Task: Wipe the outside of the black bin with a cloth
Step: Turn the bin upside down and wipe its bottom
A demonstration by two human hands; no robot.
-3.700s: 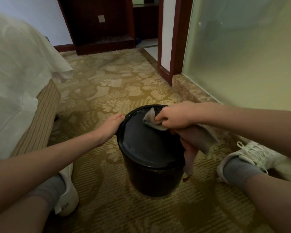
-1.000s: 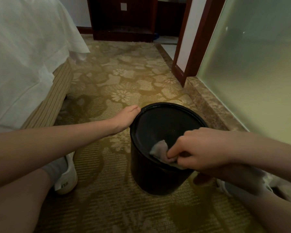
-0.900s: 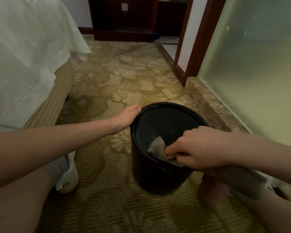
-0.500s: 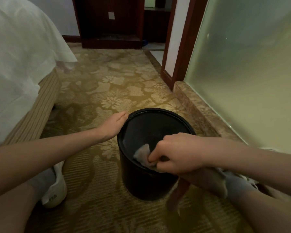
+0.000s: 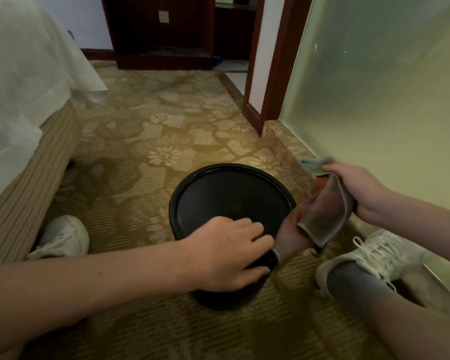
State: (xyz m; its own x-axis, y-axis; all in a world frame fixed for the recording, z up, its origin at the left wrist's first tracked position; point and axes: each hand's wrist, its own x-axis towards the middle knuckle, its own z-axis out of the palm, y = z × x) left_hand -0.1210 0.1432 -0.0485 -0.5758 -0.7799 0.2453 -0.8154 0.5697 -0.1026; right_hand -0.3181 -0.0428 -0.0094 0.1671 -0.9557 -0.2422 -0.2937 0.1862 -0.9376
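Patterned carpet by the bed: black bin stood on it. Left hand gripped its near edge, fingers curled. Right hand pinched the cloth, which hung at the bin's right side.

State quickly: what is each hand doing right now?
Left hand: fingers curled over the black bin's near edge, gripping it.
Right hand: closed on the cloth, held beside the bin.

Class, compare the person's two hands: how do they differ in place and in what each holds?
The left hand grips the near rim of the black bin; the right hand holds the cloth. The left hand touches the bin; the right hand is off to its right, not touching it. Both are bare.
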